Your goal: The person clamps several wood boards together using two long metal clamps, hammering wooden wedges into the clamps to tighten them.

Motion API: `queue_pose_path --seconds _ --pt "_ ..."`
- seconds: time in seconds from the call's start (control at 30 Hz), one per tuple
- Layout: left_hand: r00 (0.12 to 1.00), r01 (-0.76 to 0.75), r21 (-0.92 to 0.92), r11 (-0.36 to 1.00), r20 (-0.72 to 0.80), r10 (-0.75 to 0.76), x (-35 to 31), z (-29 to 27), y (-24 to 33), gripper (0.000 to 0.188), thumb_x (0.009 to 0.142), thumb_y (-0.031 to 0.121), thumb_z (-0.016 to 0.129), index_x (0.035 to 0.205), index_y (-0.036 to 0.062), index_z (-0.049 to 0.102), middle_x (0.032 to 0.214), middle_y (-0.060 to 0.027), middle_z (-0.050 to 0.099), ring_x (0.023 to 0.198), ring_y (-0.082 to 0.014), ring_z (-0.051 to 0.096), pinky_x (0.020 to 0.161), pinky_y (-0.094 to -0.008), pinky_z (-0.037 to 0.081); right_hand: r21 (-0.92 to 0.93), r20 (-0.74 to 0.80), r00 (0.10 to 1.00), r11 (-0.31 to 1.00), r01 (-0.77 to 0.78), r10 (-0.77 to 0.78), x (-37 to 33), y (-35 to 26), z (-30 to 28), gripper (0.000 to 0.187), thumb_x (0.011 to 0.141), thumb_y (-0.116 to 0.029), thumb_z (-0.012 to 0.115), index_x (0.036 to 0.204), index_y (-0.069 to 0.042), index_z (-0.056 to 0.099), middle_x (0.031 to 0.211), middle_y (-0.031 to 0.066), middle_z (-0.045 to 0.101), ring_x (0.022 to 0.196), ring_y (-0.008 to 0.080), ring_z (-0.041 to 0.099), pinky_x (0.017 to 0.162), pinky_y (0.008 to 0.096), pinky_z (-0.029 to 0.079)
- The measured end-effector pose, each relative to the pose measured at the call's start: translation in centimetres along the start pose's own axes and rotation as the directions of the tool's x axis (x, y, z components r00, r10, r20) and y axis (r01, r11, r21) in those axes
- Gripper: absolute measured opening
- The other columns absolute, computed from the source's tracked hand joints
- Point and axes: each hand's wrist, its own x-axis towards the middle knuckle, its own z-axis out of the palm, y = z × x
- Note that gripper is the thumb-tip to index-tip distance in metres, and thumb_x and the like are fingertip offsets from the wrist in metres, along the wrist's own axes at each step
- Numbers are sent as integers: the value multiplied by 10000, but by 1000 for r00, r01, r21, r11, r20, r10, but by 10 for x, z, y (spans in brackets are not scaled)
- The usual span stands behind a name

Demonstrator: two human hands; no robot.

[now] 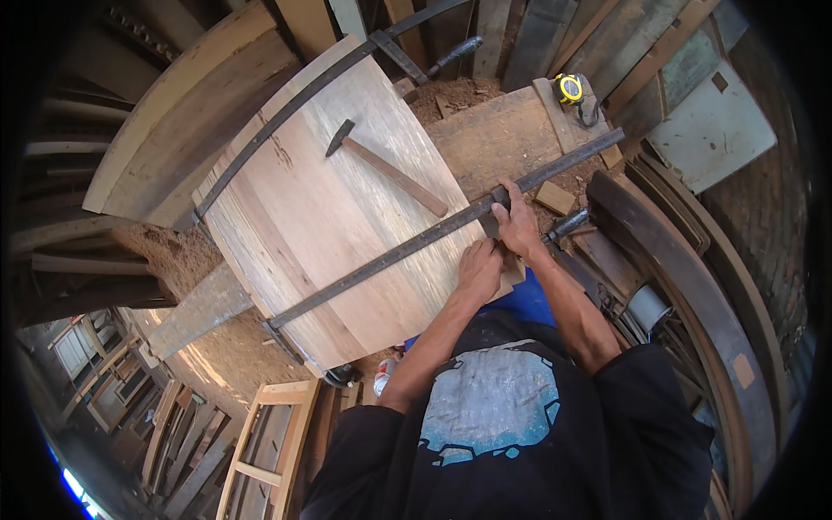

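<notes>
A pale panel of joined wooden boards (329,217) lies before me. A long dark bar clamp (381,262) crosses its near part, its fixed end hooked over the panel's left edge. My right hand (518,224) closes around this clamp's sliding jaw, just past the panel's right edge. Right beside it, my left hand (481,270) has its fingers bent at the panel's near right corner; what they hold is hidden. A second bar clamp (299,95) spans the far end, its dark handle (455,54) sticking out. On the panel rests a hammer (394,177) with a wooden handle.
A yellow and black tape measure (569,87) sits on the plank bench (494,139) at far right. A small wood block (555,198) lies near my right hand. Curved boards (693,295) stand at right, a handsaw blade (204,310) at left, a wooden frame (264,442) below.
</notes>
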Motion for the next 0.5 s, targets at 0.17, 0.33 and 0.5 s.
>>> queue_pose_path --seconds 0.17,0.33,0.5 --pt "968 36 198 979 238 -84 17 -8 -2 252 727 154 714 953 50 679 957 -128 625 888 -320 591 779 -420 446 0 -13 1000 1000 17 -17 -1 0 0 508 919 -168 563 1400 -183 399 1120 262 611 1066 444 580 918 464 442" --pt "984 48 237 970 157 -86 8 -24 41 641 648 360 796 1139 7 585 1161 -137 587 1007 -304 506 826 -417 371 4 -11 999 999 -45 45 -1 -4 -3 516 915 -148 576 1394 -196 393 1142 260 620 1091 459 567 933 495 429" --pt "993 112 173 978 7 -115 -1 6 32 841 566 461 824 1203 -9 541 1166 -122 552 1044 -296 455 861 -413 333 -32 -6 998 998 -59 58 1 -4 4 514 918 -152 576 1395 -195 390 1136 265 621 1090 463 568 924 500 431"
